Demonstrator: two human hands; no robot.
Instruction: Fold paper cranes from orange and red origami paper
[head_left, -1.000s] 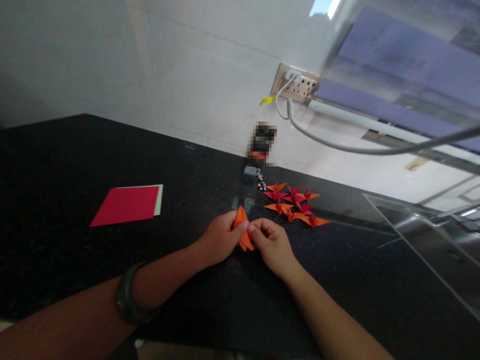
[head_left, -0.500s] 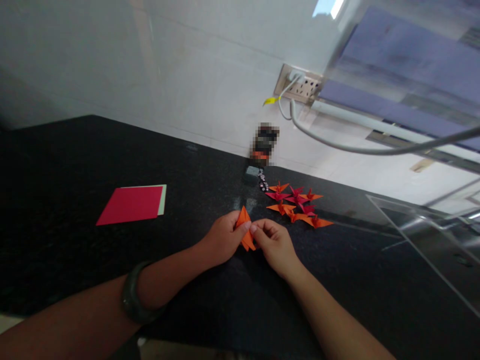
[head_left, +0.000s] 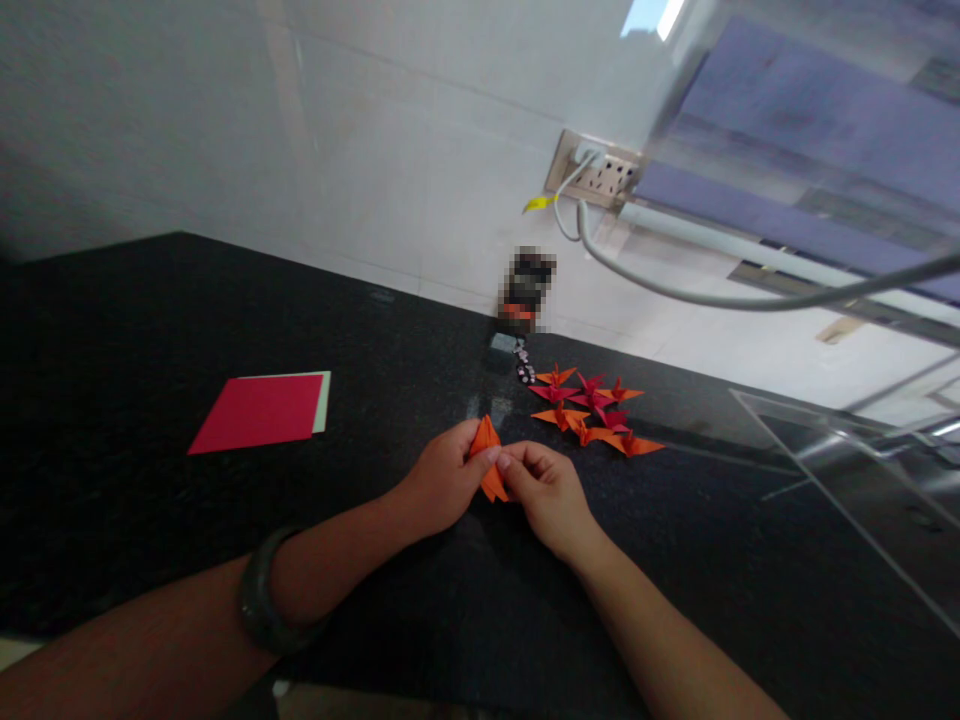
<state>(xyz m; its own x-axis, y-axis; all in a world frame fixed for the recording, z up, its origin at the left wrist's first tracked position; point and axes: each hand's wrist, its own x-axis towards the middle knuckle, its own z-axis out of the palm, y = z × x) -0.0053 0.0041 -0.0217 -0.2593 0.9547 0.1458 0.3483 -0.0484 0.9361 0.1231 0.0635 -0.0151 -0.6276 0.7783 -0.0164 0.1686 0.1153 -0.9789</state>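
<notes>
A partly folded orange origami paper (head_left: 491, 482) is held between my two hands over the dark counter, its pointed tip facing away from me. My left hand (head_left: 444, 478) grips its left side, thumb on top. From the right, my right hand (head_left: 551, 497) pinches the right edge with thumb and index finger; the two thumbs almost meet. The fingertips under the paper are hidden. Just beyond my right hand lie several finished orange and red paper cranes (head_left: 591, 398) in a cluster.
Red paper sheets (head_left: 259, 412) over a pale green one lie at left on the black counter (head_left: 150, 330). A pixelated upright object (head_left: 527, 290) and a beaded strap (head_left: 523, 362) stand near the wall. A sink edge (head_left: 817, 470) is at right; a grey cable (head_left: 675, 292) runs from the socket (head_left: 596, 168).
Both hands keep hold of the orange paper in nearly the same place. The tip of the paper looks slightly narrower, and the view has shifted a little.
</notes>
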